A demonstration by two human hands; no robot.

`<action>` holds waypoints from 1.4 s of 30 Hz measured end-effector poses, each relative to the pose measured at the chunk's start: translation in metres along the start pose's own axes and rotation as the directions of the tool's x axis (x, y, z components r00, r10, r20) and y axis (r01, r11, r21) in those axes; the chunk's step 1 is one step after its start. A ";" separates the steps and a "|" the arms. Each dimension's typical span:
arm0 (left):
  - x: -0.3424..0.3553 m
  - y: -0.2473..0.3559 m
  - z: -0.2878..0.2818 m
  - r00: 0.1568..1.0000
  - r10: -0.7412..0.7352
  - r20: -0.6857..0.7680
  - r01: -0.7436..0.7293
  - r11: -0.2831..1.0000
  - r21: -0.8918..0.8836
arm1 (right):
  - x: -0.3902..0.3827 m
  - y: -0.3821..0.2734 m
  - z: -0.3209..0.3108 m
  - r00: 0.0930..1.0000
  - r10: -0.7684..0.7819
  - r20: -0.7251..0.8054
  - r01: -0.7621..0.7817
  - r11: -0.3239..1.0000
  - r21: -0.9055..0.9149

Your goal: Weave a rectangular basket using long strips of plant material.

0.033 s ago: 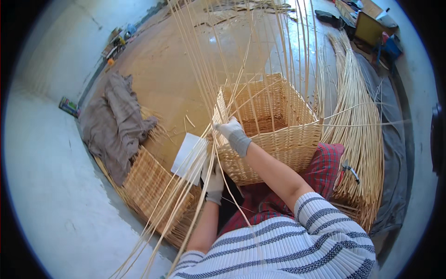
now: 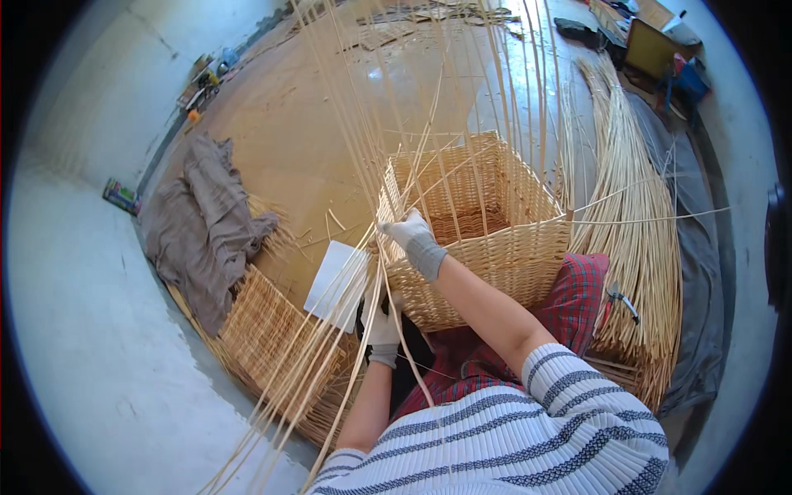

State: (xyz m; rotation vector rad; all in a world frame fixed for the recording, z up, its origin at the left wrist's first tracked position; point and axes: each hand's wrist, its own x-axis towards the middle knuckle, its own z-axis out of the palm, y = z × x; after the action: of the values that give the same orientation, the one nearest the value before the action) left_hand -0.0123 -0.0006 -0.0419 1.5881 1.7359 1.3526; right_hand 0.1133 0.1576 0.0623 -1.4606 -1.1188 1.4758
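Observation:
A rectangular wicker basket (image 2: 503,247) stands in front of me, with several long willow rods (image 2: 388,99) rising from its rim. My right hand (image 2: 411,235), in a white and grey glove, grips a rod at the basket's near left corner, at rim height. My left hand (image 2: 382,320), also gloved, is lower at the same corner. It is closed around rods that run down and to the left past my arm. A red plaid cloth (image 2: 582,301) lies against the basket's near wall.
A thick bundle of willow rods (image 2: 635,214) lies on the right on a grey sheet (image 2: 701,247), with shears (image 2: 623,301) at its near end. On the left lie a flat woven panel (image 2: 268,342), a white sheet (image 2: 334,285) and a brown cloth (image 2: 202,231).

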 end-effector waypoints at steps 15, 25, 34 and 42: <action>0.029 -0.075 -0.010 0.977 0.145 0.158 -0.214 0.708 0.673 | -0.013 -0.010 0.027 0.606 -0.685 -0.404 0.662 0.716 -0.221; 0.043 -0.004 -0.004 0.989 0.065 0.130 -0.112 0.912 0.394 | 0.001 -0.062 0.008 0.733 -0.667 -0.137 0.659 0.745 -0.104; 0.044 0.023 -0.017 0.960 -0.154 0.235 0.105 0.972 0.208 | -0.043 0.090 -0.086 0.762 -0.610 0.218 0.212 0.553 0.806; 0.068 0.076 0.032 0.897 0.442 -0.002 -0.425 0.865 0.265 | -0.089 0.095 -0.144 0.988 -0.114 -0.101 0.143 0.925 0.351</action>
State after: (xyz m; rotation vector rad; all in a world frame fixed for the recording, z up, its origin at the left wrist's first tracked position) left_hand 0.0354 0.0638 0.0282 2.2115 1.7094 1.4258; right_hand 0.2677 0.0531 0.0075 -1.1584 -0.8273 1.4281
